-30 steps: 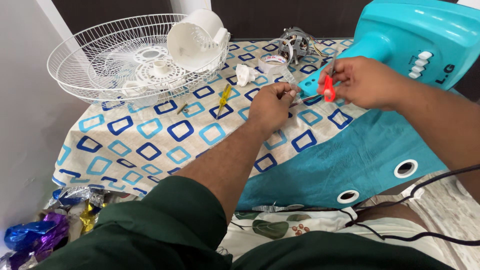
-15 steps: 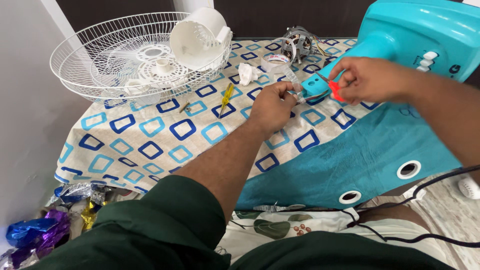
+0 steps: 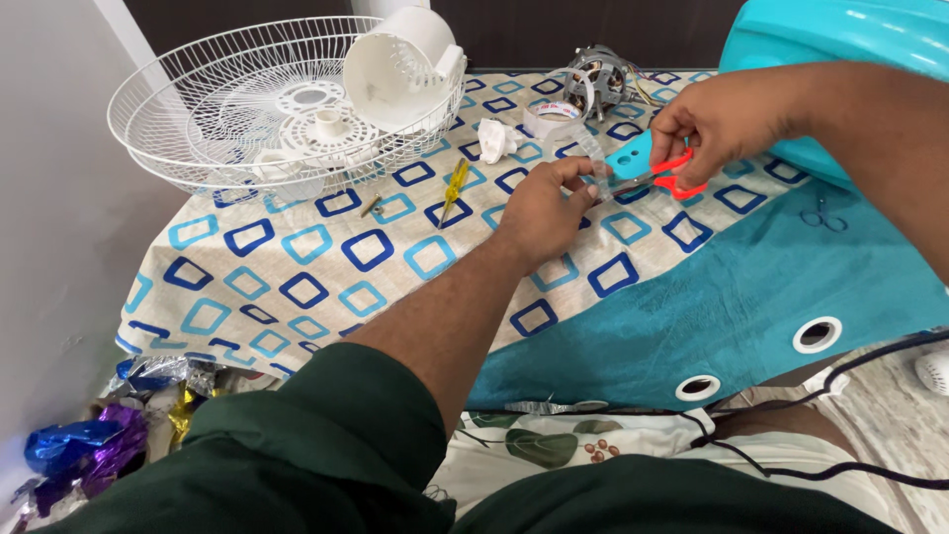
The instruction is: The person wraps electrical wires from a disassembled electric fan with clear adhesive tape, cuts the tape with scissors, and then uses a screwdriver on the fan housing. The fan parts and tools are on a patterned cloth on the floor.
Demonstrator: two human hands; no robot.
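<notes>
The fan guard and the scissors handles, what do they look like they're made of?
Fan guard: thin wire, seemingly metal with a glossy white coating, judging by its fine, evenly spaced ribs. Scissors handles, held in the right hand: smooth orange-red plastic, by their uniform bright colour.

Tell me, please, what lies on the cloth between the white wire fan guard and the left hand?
In the head view, a yellow-handled screwdriver lies between the white wire fan guard and the left hand, with a small brass-coloured part beside it.

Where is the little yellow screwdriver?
The yellow screwdriver lies on the patterned cloth, just right of the white wire fan guard and left of the left hand.
</notes>
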